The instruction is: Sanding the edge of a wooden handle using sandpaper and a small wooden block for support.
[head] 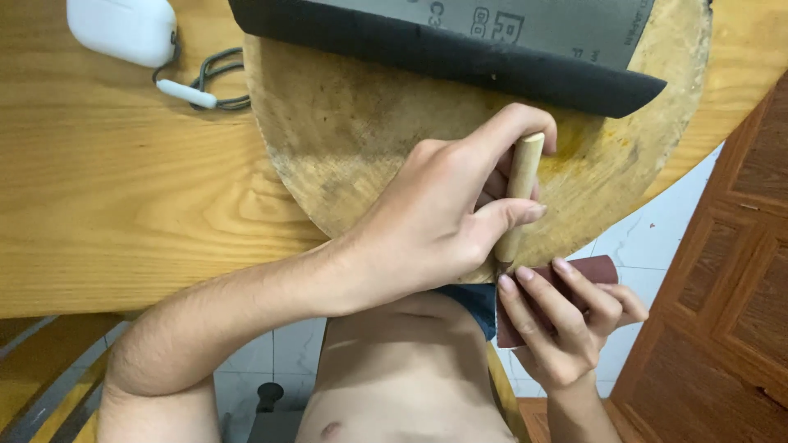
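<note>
My left hand (pixel 443 217) grips a short pale wooden rod (pixel 519 193), thumb and fingers wrapped round it, holding it nearly upright over the edge of a round wooden board (pixel 345 123). The rod's lower end meets a reddish-brown piece of sandpaper (pixel 584 279). My right hand (pixel 566 328) holds that sandpaper just below the board's edge, fingers curled over it and pressing it against the rod's tip.
A dark grey sheet of sandpaper (pixel 460 41) lies folded across the far side of the board. A white case (pixel 123 29) with a grey cord (pixel 213 82) sits at the far left of the wooden table (pixel 107 189). A brown panelled door (pixel 730 312) stands at right.
</note>
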